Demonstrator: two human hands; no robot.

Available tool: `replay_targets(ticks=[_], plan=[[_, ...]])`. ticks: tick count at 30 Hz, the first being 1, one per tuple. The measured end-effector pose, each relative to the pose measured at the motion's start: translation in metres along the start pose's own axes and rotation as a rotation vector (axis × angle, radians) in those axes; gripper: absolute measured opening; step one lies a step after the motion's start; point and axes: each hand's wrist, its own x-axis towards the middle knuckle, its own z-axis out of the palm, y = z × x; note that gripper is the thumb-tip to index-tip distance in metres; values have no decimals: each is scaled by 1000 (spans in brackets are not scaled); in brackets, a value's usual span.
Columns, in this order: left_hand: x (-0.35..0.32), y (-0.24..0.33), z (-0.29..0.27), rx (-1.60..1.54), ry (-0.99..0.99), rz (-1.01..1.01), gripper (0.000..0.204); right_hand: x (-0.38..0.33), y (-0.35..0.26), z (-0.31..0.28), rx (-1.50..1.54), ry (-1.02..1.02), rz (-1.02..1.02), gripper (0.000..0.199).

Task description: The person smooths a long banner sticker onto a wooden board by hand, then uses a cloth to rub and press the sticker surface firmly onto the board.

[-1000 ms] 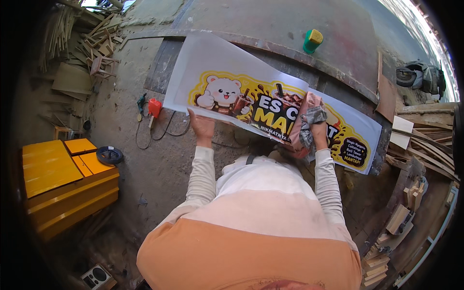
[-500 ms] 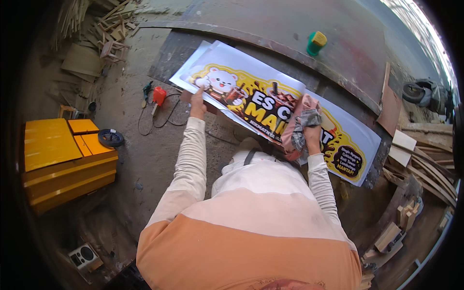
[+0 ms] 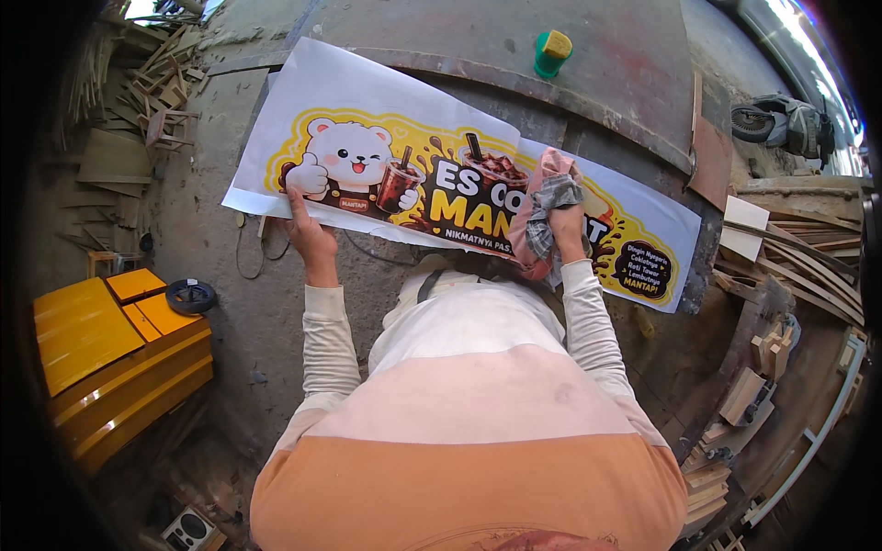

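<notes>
A long printed sheet point(image 3: 276, 119) with a cartoon bear, drinks and a yellow border stretches across a dark board. My left hand point(image 3: 314, 246) pinches its near edge below the bear, and that end is raised toward me. In my right hand point(image 3: 570, 231) is a bunched pink and grey-checked cloth point(image 3: 533, 220), pressed onto the sheet right of its middle. A crease or step crosses the sheet just above the cloth. The right end of the sheet, with a dark round patch, lies flat.
Beyond the sheet, a green cup with a yellow sponge-like block point(image 3: 553, 53) stands on the large worktable point(image 3: 423, 37). An orange-yellow cabinet point(image 3: 87, 335) is at left, with a small black wheel point(image 3: 191, 296) on it. Wood offcuts point(image 3: 799, 266) lie at right; a motorcycle point(image 3: 781, 129) stands behind.
My left hand has drawn the left end of the sheet leftward and toward me, so more of the bear shows flat. The cloth stays near the same spot on the sheet. The view has shifted.
</notes>
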Motion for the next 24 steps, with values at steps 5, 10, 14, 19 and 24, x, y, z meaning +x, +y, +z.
replay_targets(ticks=[5, 10, 14, 19, 24], plan=[[-9, 16, 10, 3, 14, 113, 51, 6, 1, 4, -87, -69, 55, 60], [-9, 24, 21, 27, 65, 109, 51, 21, 46, 9, -157, -91, -11, 65], [-22, 37, 31, 108, 92, 135, 56, 15, 31, 13, 31, -67, -42, 76], [-34, 54, 46, 70, 131, 159, 61, 11, 18, 12, 1, -43, -172, 82], [-16, 43, 25, 270, 86, 287, 62, 17, 44, 11, -75, -63, -94, 77]])
